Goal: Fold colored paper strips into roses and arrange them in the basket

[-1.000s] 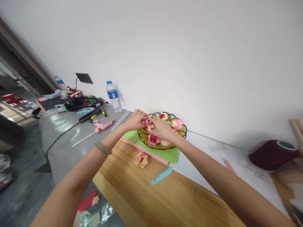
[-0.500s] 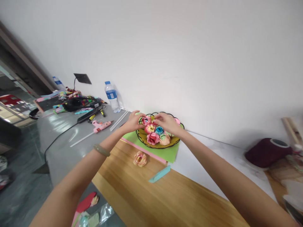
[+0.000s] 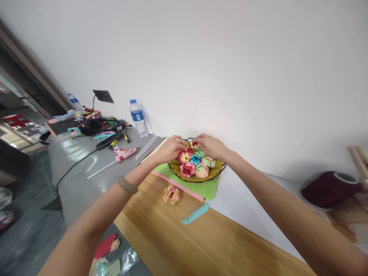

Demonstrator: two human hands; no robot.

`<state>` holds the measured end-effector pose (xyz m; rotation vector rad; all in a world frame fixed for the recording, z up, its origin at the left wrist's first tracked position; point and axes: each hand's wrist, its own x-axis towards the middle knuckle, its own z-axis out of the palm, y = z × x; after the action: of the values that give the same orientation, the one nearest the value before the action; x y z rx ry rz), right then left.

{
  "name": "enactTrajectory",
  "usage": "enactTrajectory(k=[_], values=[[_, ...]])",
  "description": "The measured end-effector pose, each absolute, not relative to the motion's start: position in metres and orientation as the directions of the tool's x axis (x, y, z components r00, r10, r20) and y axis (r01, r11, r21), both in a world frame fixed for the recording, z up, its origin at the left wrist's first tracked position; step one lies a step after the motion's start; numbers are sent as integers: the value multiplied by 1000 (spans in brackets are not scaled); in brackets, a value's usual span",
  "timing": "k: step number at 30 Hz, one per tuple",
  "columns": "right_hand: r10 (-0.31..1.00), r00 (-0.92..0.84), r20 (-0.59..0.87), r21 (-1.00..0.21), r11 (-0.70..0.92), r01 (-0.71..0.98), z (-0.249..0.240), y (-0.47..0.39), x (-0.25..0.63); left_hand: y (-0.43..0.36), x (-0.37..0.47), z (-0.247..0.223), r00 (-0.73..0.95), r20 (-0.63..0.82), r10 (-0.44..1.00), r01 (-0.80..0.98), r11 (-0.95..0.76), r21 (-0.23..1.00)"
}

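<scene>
A yellow basket with a black looped wire rim (image 3: 184,179) stands on green paper (image 3: 209,190) by the wall, holding several fabric flowers: a pink-red one (image 3: 188,169), a blue one (image 3: 196,159), a peach one (image 3: 202,171) and a pale green one (image 3: 209,162). My left hand (image 3: 171,148) reaches over the basket's left side with bent fingers; its fingertips are partly hidden among the flowers. Over the back of the basket is my right hand (image 3: 212,146), its fingertips near a small red flower (image 3: 195,144). What either hand grips cannot be made out.
A peach-pink flower (image 3: 171,194) and a turquoise strip (image 3: 196,214) lie on the wooden board (image 3: 172,237). To the left are a pink glue gun (image 3: 125,154), white sticks (image 3: 146,147) and a water bottle (image 3: 138,119). A dark red thread cone (image 3: 330,189) is at the right.
Both hands have shifted over the basket, the left slightly right and the right toward the back. More flowers at the basket's right and back now show. The whole view has shifted slightly.
</scene>
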<state>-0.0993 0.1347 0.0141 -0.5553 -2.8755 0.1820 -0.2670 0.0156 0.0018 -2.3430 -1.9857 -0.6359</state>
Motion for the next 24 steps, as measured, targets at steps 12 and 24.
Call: enactTrajectory(k=[12, 24], values=[[522, -850, 68, -47, 853, 520, 16, 143, -114, 67, -250, 6, -29, 122, 992, 980, 3, 201], [552, -824, 131, -92, 834, 544, 12, 142, -107, 51, -259, 2, 99, 149, 984, 872, -158, 464]])
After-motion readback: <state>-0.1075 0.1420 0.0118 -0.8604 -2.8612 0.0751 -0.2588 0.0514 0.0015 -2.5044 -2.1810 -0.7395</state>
